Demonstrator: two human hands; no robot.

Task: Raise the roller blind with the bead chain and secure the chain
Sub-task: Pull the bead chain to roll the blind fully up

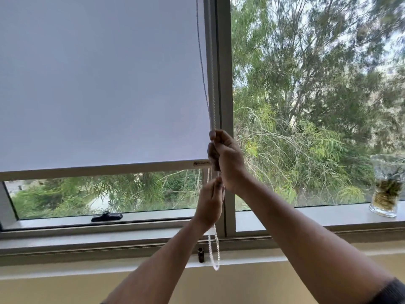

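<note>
The right hand (pixel 228 159) is reaching up beside the window frame (pixel 225 84), its grip clenched around the bead chain (pixel 212 84); the left hand (pixel 209 200) is hovering just below it, fingers half curled near the chain, though whether that grip is actually holding a strand is hard to tell; both forearms are stretching up from below. The chain is running down along the blind (pixel 98 80) edge and hanging in a loop (pixel 214 253) under the left wrist; the blind's bottom bar (pixel 98 168) is sitting partway up the pane. A dark clip (pixel 200 254) is sitting on the sill beside the loop; a glass vase (pixel 386 185) is standing far right.
</note>
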